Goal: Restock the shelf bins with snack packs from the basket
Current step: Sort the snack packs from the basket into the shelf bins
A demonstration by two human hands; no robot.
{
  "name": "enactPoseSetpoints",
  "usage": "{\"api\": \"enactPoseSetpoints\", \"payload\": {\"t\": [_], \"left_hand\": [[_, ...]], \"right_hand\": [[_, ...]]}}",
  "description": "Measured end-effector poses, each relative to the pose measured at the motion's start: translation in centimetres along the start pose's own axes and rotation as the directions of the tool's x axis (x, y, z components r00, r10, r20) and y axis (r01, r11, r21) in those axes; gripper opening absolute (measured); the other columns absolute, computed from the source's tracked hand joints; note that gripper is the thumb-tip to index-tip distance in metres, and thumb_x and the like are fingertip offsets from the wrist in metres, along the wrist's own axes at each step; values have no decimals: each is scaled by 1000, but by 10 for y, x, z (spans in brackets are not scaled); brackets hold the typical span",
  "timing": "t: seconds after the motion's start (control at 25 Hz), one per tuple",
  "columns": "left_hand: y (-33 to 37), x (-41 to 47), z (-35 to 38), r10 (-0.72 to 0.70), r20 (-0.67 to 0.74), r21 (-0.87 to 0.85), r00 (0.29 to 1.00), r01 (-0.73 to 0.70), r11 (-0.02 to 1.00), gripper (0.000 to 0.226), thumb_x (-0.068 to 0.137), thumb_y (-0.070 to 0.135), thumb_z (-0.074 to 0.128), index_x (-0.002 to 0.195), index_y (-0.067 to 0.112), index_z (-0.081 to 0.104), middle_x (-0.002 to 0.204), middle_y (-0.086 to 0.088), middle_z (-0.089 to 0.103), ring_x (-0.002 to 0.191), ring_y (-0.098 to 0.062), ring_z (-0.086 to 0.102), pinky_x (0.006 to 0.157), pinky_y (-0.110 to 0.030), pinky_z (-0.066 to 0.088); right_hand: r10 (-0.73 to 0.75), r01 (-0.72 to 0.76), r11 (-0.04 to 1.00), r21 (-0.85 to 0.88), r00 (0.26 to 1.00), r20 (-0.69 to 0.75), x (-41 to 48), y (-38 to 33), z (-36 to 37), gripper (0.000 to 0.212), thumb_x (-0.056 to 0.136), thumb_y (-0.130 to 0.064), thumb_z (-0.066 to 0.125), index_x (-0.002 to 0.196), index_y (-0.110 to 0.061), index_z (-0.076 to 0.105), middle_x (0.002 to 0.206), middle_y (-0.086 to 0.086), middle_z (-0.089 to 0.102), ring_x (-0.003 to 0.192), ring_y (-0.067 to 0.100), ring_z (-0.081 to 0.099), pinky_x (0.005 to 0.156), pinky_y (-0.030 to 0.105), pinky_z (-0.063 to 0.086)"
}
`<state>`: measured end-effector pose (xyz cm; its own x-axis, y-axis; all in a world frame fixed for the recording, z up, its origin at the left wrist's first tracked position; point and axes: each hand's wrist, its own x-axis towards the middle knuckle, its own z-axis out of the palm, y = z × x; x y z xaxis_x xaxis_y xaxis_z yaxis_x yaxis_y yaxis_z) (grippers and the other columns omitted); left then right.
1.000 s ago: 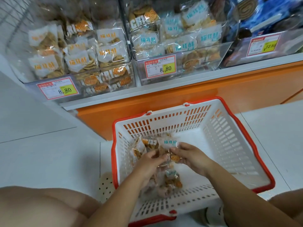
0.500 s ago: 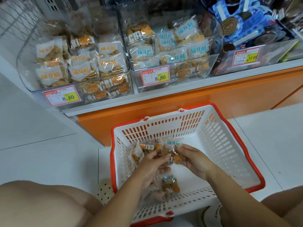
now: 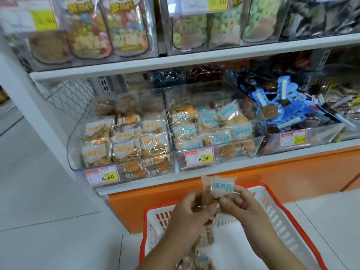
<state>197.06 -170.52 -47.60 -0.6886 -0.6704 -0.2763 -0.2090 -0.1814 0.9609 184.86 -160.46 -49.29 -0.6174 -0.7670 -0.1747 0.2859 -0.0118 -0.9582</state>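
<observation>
both hands (image 3: pixel 220 209) up over basket (image 3: pixel 288 221), fingers (image 3: pixel 240 193) pinching blue-label snack packs (image 3: pixel 220 187)

Snack packs (image 3: pixel 219 189): clear glossy plastic film with a matt white printed label. Basket (image 3: pixel 276 217): white slotted plastic walls, smooth, with a glossy red-orange rim. Shelf bins (image 3: pixel 253 147): transparent hard plastic, reflective, with paper price tags (image 3: pixel 199 157) on the fronts. Shelf boards (image 3: pixel 175 64): smooth white painted finish. Shelf base (image 3: pixel 292 178): smooth orange panel. Floor (image 3: pixel 48 221): glossy pale tiles.
</observation>
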Motion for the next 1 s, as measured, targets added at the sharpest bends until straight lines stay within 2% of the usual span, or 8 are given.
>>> {"api": "enactPoseSetpoints", "payload": {"t": [0.08, 0.2, 0.4, 0.52, 0.72, 0.84, 0.92, 1.0], "left_hand": [[39, 5, -13, 149, 52, 126, 987, -154, 980, 23, 85, 30, 73, 106, 35, 66, 101, 17, 73, 93, -3, 69, 80, -23, 57], [87, 18, -37, 399, -35, 431, 916, -347, 833, 28, 92, 35, 64, 118, 42, 60, 111, 25, 66, 99, 10, 59, 86, -13, 49], [110, 51, -73, 654, -27, 936, 756, -210, 282, 60, 96, 51, 45, 151, 33, 28, 149, 17, 33, 137, -5, 24, 115, -26, 17], [103, 63, -83, 587, -38, 951, 809, -152, 271, 67, 97, 58, 32, 155, 31, 11, 158, 15, 20, 144, -8, 12, 119, -31, 8], [98, 69, -87, 539, 12, 951, 842, -177, 255, 69, 95, 63, 17, 155, 32, 2, 161, 17, 11, 147, -4, 6, 118, -31, 4], [98, 72, -89, 529, 35, 951, 848, -191, 244, 71, 94, 64, 16, 155, 31, 5, 161, 15, 14, 147, -5, 9, 118, -30, 6], [97, 72, -88, 550, 10, 937, 835, -199, 285, 67, 96, 60, 25, 155, 31, 11, 159, 14, 19, 146, -6, 13, 118, -31, 9], [89, 66, -83, 655, -50, 926, 754, -211, 314, 62, 97, 54, 36, 152, 29, 26, 153, 12, 34, 140, -9, 24, 114, -30, 17]], "right_hand": [[-95, 95, 995, -37, 996, 1, 13, -36, 9, 22, 77, -15, 77, 93, -19, 62, 69, 0, 46, 74, 18, 51, 70, 20, 36], [-249, 241, 946, -217, 969, -8, 40, -91, 20, 19, 85, -15, 69, 96, -25, 58, 70, -4, 38, 71, 7, 50, 76, 16, 45], [-390, 338, 816, -469, 921, -15, 99, -150, 52, 32, 85, -24, 74, 106, -25, 50, 75, -2, 53, 77, 10, 61, 71, 20, 48], [-288, 255, 773, -581, 957, 37, 137, -154, 75, 42, 81, -34, 76, 110, -20, 49, 84, -3, 65, 86, 18, 67, 74, 36, 53], [-75, 73, 459, -885, 996, 44, 161, -153, 97, 27, 84, -34, 73, 88, -14, 56, 84, 1, 62, 74, 13, 58, 73, 30, 48], [-62, 17, 280, -960, 998, 0, 161, -152, 107, 33, 88, -40, 68, 102, -10, 62, 97, 7, 68, 89, 23, 64, 85, 37, 53], [-187, 49, 142, -989, 982, 22, 155, -153, 108, 47, 88, -41, 67, 121, -9, 59, 114, 11, 64, 104, 27, 61, 90, 36, 49], [-494, 239, 187, -953, 861, 119, 136, -146, 101, 53, 88, -37, 68, 132, -13, 52, 120, 7, 58, 111, 23, 55, 94, 34, 44]]}}
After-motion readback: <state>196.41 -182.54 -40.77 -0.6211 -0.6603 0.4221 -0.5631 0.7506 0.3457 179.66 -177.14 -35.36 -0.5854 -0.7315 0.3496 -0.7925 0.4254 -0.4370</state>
